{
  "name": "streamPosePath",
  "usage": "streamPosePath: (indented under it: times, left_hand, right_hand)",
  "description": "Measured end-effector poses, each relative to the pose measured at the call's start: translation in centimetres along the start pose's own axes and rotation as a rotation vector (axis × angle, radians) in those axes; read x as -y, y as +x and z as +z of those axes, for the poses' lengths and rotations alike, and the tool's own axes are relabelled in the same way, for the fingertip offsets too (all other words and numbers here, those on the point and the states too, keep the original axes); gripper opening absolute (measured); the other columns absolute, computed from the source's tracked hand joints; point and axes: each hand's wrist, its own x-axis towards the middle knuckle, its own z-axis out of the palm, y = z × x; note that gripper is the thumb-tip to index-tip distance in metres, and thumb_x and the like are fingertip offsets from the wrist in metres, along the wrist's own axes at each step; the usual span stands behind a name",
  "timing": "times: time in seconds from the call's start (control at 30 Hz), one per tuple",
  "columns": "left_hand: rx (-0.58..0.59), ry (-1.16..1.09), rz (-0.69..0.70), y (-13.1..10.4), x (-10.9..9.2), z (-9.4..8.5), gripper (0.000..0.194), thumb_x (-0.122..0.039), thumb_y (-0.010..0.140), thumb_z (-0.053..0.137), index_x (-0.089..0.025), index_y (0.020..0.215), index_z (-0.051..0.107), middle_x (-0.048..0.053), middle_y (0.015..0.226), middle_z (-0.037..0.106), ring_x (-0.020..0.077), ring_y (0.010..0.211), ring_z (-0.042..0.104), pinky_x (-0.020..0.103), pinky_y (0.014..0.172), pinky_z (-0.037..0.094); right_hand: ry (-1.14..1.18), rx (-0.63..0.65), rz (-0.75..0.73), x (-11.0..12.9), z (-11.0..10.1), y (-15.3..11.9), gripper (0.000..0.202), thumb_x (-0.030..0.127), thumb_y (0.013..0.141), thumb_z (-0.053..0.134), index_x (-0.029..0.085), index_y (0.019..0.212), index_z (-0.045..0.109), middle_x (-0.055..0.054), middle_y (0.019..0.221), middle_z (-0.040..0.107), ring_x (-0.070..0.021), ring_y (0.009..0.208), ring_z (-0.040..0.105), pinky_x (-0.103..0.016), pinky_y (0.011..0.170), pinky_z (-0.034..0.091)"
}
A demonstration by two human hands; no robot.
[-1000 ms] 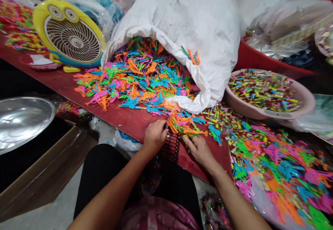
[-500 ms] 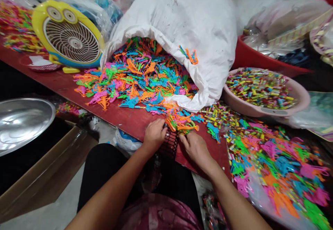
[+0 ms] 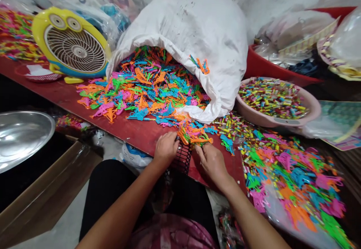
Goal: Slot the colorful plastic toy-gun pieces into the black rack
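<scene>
Small plastic toy guns in orange, blue, green and pink spill from a white sack onto the red tabletop. A black grid lies at the table's front edge, between my hands. My left hand is closed at the grid's left side, fingertips against its upper part; what they hold is hidden. My right hand is closed with its fingertips at a green toy gun on the near edge of a small heap of toy guns. That heap covers the grid's far end.
A yellow fan stands left beside a red basket. At the right are a pink basin of small wrapped pieces and more toy guns. A metal bowl sits lower left above a cardboard box.
The camera view has shifted slightly, so most things appear a little lower and further left. Both hands stay in nearly the same place by the grid and the heap.
</scene>
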Motion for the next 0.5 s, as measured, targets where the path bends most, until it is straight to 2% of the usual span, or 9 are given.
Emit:
streamPosePath:
  times: [0.1,0.2,0.33,0.4,0.5]
  left_hand:
    - [-0.012,0.009,0.009,0.0,0.0,0.1,0.008,-0.024,0.093,0.052,-0.021,0.096,0.059,0.007,0.099,0.067,0.024,0.097,0.061,0.035,0.08,0.04]
    - [-0.052,0.012,0.021,-0.2,-0.1,0.2,0.008,-0.023,0.093,0.051,-0.021,0.096,0.058,0.007,0.097,0.067,0.0243,0.096,0.061,0.036,0.08,0.04]
    - [-0.068,0.003,0.031,-0.3,-0.1,0.1,0.008,-0.023,0.092,0.051,-0.022,0.096,0.058,0.007,0.096,0.066,0.0235,0.095,0.06,0.035,0.08,0.04]
    - [-0.064,0.014,0.018,-0.3,-0.2,0.0,0.008,-0.023,0.092,0.051,-0.021,0.096,0.058,0.007,0.098,0.065,0.0235,0.096,0.06,0.035,0.08,0.041]
    - [-0.056,0.053,-0.016,-0.4,-0.5,-0.2,0.008,-0.024,0.093,0.051,-0.021,0.095,0.057,0.008,0.1,0.064,0.024,0.097,0.06,0.035,0.081,0.041]
  right_hand:
    - [0.052,-0.031,-0.006,-0.1,0.4,-0.1,0.049,0.046,0.103,0.032,0.021,0.064,0.048,-0.001,0.056,0.049,-0.0133,0.05,0.04,-0.029,0.054,0.025]
    - [0.188,-0.031,0.007,-0.3,0.8,-0.3,0.043,0.046,0.101,0.04,0.022,0.065,0.044,0.001,0.058,0.047,-0.0122,0.05,0.038,-0.028,0.052,0.025]
    - [0.367,-0.1,0.046,-0.4,1.5,-0.9,0.038,0.042,0.097,0.051,0.023,0.066,0.042,0.003,0.061,0.046,-0.0116,0.053,0.039,-0.026,0.053,0.027]
    - [0.459,-0.115,0.087,-0.2,2.0,-1.1,0.033,0.04,0.096,0.053,0.022,0.069,0.046,0.003,0.063,0.048,-0.0118,0.056,0.042,-0.025,0.055,0.031]
    - [0.608,-0.096,0.165,0.2,2.6,-1.3,0.022,0.037,0.097,0.051,0.02,0.086,0.056,0.002,0.072,0.057,-0.0129,0.062,0.051,-0.024,0.059,0.038]
